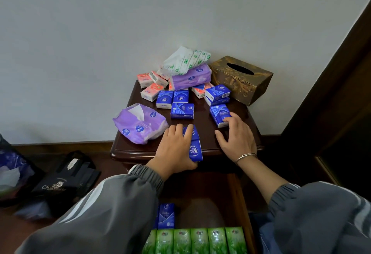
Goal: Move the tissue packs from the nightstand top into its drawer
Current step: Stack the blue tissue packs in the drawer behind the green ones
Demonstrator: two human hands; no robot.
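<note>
Head view looks down on the nightstand (pixel 202 125): the left hand (pixel 173 149) curls round two blue tissue packs (pixel 195 148) at its front edge, while the right hand (pixel 235 139), fingers spread and loose, touches another blue pack (pixel 219 114). Below, the drawer (pixel 239 193) stands pulled out, holding a row of green packs (pixel 199 239).

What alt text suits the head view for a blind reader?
A person's left hand grips blue tissue packs at the nightstand's front edge; the right hand touches another blue pack. Green packs line the drawer below.
</note>
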